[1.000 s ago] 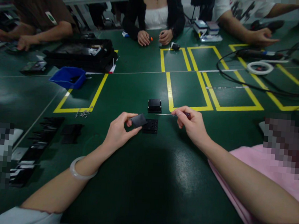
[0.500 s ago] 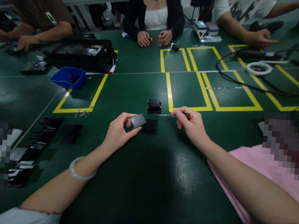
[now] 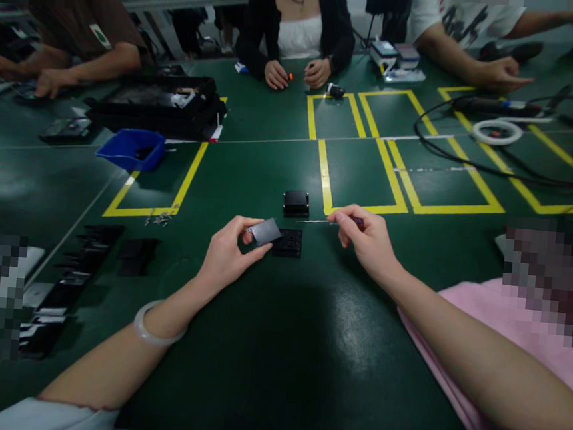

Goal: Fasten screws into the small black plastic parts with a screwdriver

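Between the thumb and fingers of my left hand [image 3: 230,250] is a small dark rectangular plate [image 3: 265,232], held tilted. Just right of it and partly behind it, a flat black block with small recesses [image 3: 290,243] lies on the green table [image 3: 275,348]. My right hand [image 3: 362,238] grips the dark handle of a thin screwdriver [image 3: 316,221], whose metal shaft points left over the table, apart from the plate. Beyond the shaft stands a small black box-like part [image 3: 296,202] with bright spots at its corners.
Left are a blue bin [image 3: 132,149], scattered screws [image 3: 160,218], a row of black parts [image 3: 79,257] and a stack of black trays [image 3: 160,107]. Pink cloth [image 3: 477,325] lies under my right forearm. Cables [image 3: 497,153] coil at right. Several people sit across the table.
Almost nothing differs. Both hands keep their places, with the plate and the screwdriver still held; the view has shifted very slightly.
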The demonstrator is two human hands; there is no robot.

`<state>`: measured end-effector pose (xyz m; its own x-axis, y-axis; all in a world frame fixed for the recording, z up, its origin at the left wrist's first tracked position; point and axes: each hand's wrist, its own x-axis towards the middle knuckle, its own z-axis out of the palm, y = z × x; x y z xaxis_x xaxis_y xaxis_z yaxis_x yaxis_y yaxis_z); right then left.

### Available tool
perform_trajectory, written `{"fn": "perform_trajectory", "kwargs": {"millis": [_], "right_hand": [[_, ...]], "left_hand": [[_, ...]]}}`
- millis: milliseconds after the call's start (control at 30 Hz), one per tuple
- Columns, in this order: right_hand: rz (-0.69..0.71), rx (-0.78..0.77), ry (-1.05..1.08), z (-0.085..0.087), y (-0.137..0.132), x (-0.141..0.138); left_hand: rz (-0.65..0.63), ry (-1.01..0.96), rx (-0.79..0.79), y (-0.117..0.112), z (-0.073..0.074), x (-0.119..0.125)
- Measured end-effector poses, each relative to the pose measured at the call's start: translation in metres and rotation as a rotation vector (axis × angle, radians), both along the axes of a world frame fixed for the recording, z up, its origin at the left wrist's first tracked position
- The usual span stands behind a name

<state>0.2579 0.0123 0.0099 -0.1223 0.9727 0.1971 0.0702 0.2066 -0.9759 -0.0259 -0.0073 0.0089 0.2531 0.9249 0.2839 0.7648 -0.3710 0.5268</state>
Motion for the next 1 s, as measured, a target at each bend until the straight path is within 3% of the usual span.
{"fn": "perform_trajectory", "kwargs": {"millis": [267, 500, 633, 833, 1000], "right_hand": [[-0.005, 0.018, -0.003, 0.0, 0.0, 0.0], [-0.001, 0.011, 0.016, -0.002, 0.001, -0.001], [-0.003, 0.024, 0.021, -0.002, 0.001, -0.001], [-0.008, 0.037, 0.026, 0.0, -0.001, -0.001], [-0.001, 0.043, 0.062, 0.005, -0.001, -0.002]], "left_hand": [[-0.042, -0.021, -0.015, -0.003, 0.003, 0.001], [-0.422, 0.059, -0.313, -0.016, 0.028, 0.007], [-0.535, 0.164, -0.436, -0.024, 0.028, 0.003], [-0.441, 0.287, -0.358, -0.033, 0.019, -0.018], [-0.208, 0.354, -0.341, -0.044, 0.023, -0.019]]}}
